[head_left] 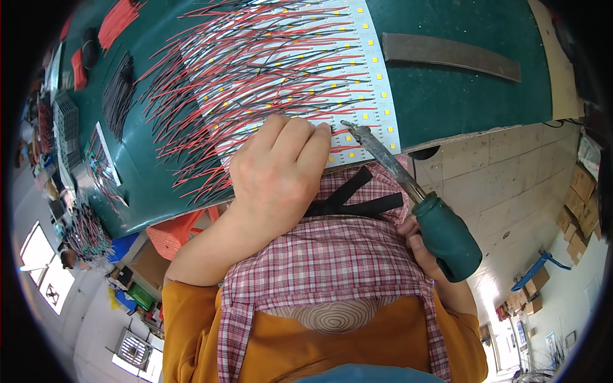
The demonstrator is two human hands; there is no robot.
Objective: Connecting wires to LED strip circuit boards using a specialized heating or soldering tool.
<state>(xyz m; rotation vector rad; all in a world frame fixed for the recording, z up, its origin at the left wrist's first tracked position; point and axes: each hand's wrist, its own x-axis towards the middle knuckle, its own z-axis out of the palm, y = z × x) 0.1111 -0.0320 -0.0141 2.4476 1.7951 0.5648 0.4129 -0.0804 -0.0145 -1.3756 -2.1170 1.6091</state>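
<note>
Here, the left hand [279, 172] lies knuckles up near the front edge of the dark green work table [460, 96], fingers curled together and their tips pressed down on the white LED strip panel dotted with small yellow chips [357, 83], where thin red and black wires [255, 57] fan out over it. Just beside those fingertips sits the metal tip of a soldering iron with a dark green handle [447, 239], which the right hand [424, 246] grips closed, off the table's front edge. Toward the far right corner a flat grey metal bar [450, 56] lies alone on bare green surface.
</note>
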